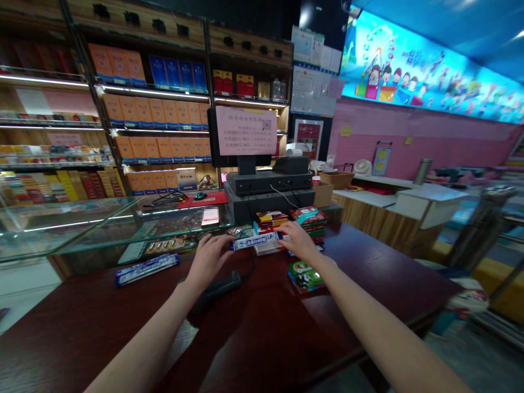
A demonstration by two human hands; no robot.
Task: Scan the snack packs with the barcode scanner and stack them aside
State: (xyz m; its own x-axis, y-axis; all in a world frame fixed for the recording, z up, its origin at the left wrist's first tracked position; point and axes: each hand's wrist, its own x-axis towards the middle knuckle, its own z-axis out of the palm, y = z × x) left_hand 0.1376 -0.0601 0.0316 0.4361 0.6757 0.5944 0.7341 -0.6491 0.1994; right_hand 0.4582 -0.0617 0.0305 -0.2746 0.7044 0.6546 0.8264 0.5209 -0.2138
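Observation:
A long blue-and-white candy stick pack [257, 240] is held level above the dark red counter, one end in each hand. My left hand [209, 259] pinches its left end, and my right hand [299, 241] grips the right end. Just behind it stand stacks of red and yellow snack packets [271, 219] and red-and-teal snack packets [309, 216]. Green snack packets [303, 275] lie below my right hand. More blue-and-white stick packs [147, 269] rest on the counter at left. Under my left forearm lies a black barcode scanner [219, 289], partly hidden.
A cash register screen with a pink paper sign [246, 131] stands on a black base [268, 184] behind the packets. To the left is a glass display case [123, 224], with a mouse [200, 195] on a red mat. Shelves of orange boxes [158, 113] line the back wall.

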